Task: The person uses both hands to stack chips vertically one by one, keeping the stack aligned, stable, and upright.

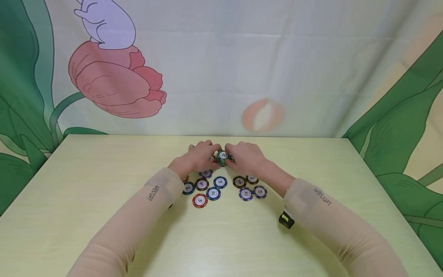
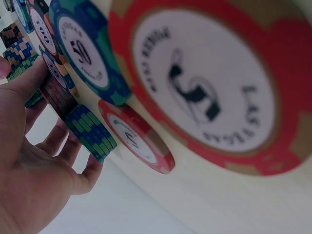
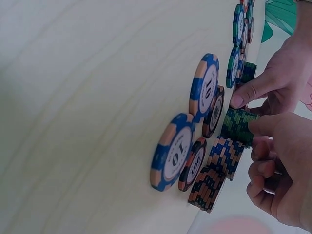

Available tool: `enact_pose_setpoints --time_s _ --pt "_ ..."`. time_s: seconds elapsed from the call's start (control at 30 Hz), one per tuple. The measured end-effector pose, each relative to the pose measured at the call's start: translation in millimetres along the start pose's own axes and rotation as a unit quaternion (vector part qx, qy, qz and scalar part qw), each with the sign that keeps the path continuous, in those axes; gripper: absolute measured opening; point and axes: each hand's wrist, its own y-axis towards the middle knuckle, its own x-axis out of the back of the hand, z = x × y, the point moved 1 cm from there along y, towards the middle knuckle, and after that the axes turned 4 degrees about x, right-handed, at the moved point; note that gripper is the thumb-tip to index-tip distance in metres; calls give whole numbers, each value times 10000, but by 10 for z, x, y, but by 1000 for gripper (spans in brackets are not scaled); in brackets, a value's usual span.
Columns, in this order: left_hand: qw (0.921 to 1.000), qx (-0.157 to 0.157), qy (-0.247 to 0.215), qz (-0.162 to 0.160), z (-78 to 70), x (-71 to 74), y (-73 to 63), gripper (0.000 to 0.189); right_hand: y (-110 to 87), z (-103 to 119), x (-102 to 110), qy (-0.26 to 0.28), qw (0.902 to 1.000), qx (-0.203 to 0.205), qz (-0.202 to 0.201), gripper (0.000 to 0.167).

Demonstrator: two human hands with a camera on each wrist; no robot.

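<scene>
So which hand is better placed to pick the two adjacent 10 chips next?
The right hand, probably: the 10 chips lie on its side of the green stack, nearer to it than to the left hand.

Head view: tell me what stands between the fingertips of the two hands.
The green chip stack stands between the left hand's and right hand's fingertips; the head view shows it.

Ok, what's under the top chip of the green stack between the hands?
Under the top chip, more green-patterned chips show by their edges in the right wrist view. Their printed faces are covered, and so is the table directly beneath the green stack.
</scene>
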Motion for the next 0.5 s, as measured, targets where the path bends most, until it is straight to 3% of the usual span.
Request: enact_pose_setpoints --time_s 0.5 --pt "10000 16 -40 4 0 15 -7 54 -11 -6 -26 -15 10000 -3 -78 22"
